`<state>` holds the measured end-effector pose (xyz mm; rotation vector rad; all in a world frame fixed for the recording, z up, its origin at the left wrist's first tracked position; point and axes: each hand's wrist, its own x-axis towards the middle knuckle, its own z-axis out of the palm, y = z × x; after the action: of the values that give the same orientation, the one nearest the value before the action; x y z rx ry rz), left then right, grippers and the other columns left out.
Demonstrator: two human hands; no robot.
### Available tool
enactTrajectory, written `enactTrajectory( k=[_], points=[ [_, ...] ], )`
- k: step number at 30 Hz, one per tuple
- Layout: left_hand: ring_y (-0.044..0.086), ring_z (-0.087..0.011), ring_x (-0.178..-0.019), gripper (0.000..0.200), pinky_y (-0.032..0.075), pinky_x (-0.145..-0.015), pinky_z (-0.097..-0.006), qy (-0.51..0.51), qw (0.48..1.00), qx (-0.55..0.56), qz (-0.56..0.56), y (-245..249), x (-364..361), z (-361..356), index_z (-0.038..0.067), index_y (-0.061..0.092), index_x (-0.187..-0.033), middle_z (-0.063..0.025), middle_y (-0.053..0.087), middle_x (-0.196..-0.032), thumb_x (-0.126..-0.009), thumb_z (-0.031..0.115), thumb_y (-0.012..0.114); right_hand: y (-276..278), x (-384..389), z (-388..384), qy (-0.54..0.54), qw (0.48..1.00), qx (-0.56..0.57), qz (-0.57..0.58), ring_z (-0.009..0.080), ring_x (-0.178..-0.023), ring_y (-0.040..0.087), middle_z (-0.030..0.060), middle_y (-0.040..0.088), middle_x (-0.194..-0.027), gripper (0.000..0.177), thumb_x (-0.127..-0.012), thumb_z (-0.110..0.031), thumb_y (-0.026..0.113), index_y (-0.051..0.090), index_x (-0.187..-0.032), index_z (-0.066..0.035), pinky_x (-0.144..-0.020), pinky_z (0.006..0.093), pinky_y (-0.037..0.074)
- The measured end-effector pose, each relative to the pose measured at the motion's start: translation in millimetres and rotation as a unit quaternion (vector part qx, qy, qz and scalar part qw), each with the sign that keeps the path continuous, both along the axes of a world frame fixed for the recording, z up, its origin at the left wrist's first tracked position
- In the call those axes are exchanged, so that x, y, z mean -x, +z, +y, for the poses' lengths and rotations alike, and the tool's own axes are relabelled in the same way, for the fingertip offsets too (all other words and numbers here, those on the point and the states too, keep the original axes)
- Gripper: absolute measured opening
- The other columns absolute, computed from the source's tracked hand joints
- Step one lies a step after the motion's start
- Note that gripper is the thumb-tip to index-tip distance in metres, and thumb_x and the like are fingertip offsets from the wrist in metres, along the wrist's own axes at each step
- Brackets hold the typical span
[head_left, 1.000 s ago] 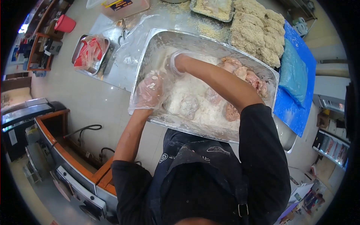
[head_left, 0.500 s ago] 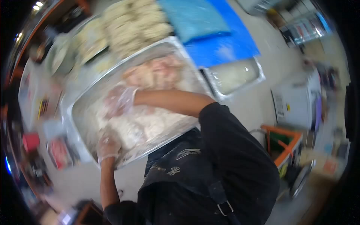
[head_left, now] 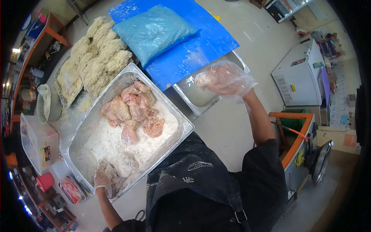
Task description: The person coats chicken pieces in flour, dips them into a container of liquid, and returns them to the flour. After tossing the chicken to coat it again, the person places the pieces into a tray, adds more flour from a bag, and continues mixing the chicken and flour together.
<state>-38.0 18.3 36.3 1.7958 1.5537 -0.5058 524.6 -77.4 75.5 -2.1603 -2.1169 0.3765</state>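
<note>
A deep metal tray [head_left: 79,170] holds white flour with several raw chicken pieces [head_left: 133,104] heaped toward its far side. Down in the near left corner is my left hand [head_left: 104,178], in a clear plastic glove, its flour-covered fingers curled. What they hold, if anything, is lost in the flour. A flour-coated chicken piece [head_left: 127,164] lies just beside them. My right hand [head_left: 228,79], also gloved, is raised over a smaller metal pan [head_left: 199,110] of cloudy liquid. Its fingers are closed around a pale, floury lump that looks like a chicken piece [head_left: 201,80].
A blue bag [head_left: 154,33] rests on a blue board [head_left: 193,58] behind the pan. Crumbly pale coating [head_left: 100,58] is piled at the far left, near a round bowl [head_left: 48,104]. A clear plastic bin [head_left: 38,143] and a red cup [head_left: 45,181] stand left of the tray.
My right hand has left the flour tray and swung right, over the pan of liquid. My left hand stays at the tray's near left corner. The view has shifted and sharpened.
</note>
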Motion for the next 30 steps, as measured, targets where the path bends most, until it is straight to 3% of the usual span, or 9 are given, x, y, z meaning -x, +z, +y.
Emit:
enactTrajectory(
  k=[5,11,13,15,17,19,23,27,30],
  points=[
    [0.047,-0.0325,-0.118,0.05,0.038,-0.098,-0.0404,-0.066,0.981,-0.165,-0.079,19,7,21,0.001,0.056,-0.118,-0.0191,0.052,-0.123,-0.074,0.023,0.068,-54,-35,11,-0.12,0.972,0.199,-0.025,0.0307,-0.107,0.054,0.0139,0.057,-0.113,0.044,-0.073,-0.036,0.061,0.062,-0.107,-0.009,-0.092,0.0424,0.043],
    [0.049,-0.0331,-0.115,0.056,0.04,-0.096,-0.0409,-0.13,0.904,-0.241,-0.327,80,-139,22,0.0,0.051,-0.123,-0.018,0.05,-0.126,-0.076,0.026,0.068,-116,-64,6,0.03,0.991,0.082,-0.101,0.0297,-0.108,0.056,0.0136,0.061,-0.111,0.037,-0.073,-0.033,0.062,0.065,-0.1,-0.009,-0.094,0.0375,0.044],
    [0.05,-0.0316,-0.112,0.059,0.04,-0.095,-0.0418,-0.072,0.846,-0.093,-0.52,76,-193,14,0.001,0.047,-0.126,-0.0175,0.05,-0.125,-0.078,0.028,0.067,-113,-57,6,0.051,0.985,0.048,-0.16,0.0272,-0.11,0.055,0.0118,0.061,-0.112,0.036,-0.074,-0.032,0.061,0.064,-0.103,-0.01,-0.095,0.0372,0.043],
    [0.051,-0.0301,-0.11,0.057,0.04,-0.094,-0.0419,-0.174,0.807,-0.099,-0.555,59,-253,12,0.004,0.044,-0.129,-0.0178,0.049,-0.124,-0.082,0.029,0.063,-119,-55,10,0.074,0.976,0.076,-0.191,0.0257,-0.111,0.055,0.0105,0.061,-0.112,0.034,-0.077,-0.03,0.059,0.064,-0.105,-0.011,-0.095,0.0374,0.043],
    [0.049,-0.0296,-0.115,0.05,0.039,-0.097,-0.0415,-0.41,0.783,-0.338,-0.325,32,-306,11,0.008,0.045,-0.129,-0.0177,0.048,-0.127,-0.086,0.03,0.057,-132,-60,17,0.103,0.961,0.161,-0.198,0.0251,-0.113,0.054,0.0095,0.062,-0.112,0.032,-0.08,-0.028,0.057,0.063,-0.107,-0.013,-0.096,0.038,0.043],
    [0.046,-0.0284,-0.122,0.048,0.035,-0.102,-0.0412,-0.465,0.785,-0.33,-0.243,25,-361,2,0.011,0.045,-0.13,-0.0151,0.045,-0.134,-0.087,0.032,0.053,-125,-68,11,0.086,0.975,0.135,-0.153,0.0272,-0.114,0.053,0.0098,0.061,-0.114,0.037,-0.079,-0.027,0.059,0.06,-0.113,-0.013,-0.096,0.0396,0.042],
    [0.043,-0.0284,-0.125,0.059,0.03,-0.107,-0.0398,-0.398,0.837,-0.175,-0.331,-14,-438,-8,0.011,0.037,-0.138,-0.0108,0.04,-0.141,-0.086,0.032,0.053,-102,-96,3,0.022,0.988,0.151,-0.029,0.0311,-0.109,0.055,0.0136,0.061,-0.11,0.04,-0.076,-0.027,0.059,0.059,-0.111,-0.011,-0.093,0.0419,0.044],
    [0.04,-0.034,-0.126,0.061,0.031,-0.106,-0.0387,-0.359,0.874,-0.078,-0.319,-43,-460,-7,0.01,0.036,-0.138,-0.016,0.041,-0.138,-0.084,0.032,0.053,-100,-125,-12,0.033,0.997,0.067,0.014,0.0331,-0.099,0.06,0.0171,0.062,-0.103,0.045,-0.071,-0.022,0.064,0.057,-0.113,-0.007,-0.086,0.0393,0.048],
    [0.044,-0.0331,-0.123,0.062,0.035,-0.104,-0.0382,-0.422,0.894,-0.084,-0.125,-52,-472,0,0.008,0.034,-0.139,-0.0186,0.043,-0.136,-0.084,0.031,0.053,-80,-132,-10,-0.028,0.978,0.184,0.098,0.0344,-0.095,0.06,0.0192,0.062,-0.098,0.045,-0.072,-0.023,0.063,0.056,-0.113,-0.006,-0.082,0.0405,0.049]
  ],
)
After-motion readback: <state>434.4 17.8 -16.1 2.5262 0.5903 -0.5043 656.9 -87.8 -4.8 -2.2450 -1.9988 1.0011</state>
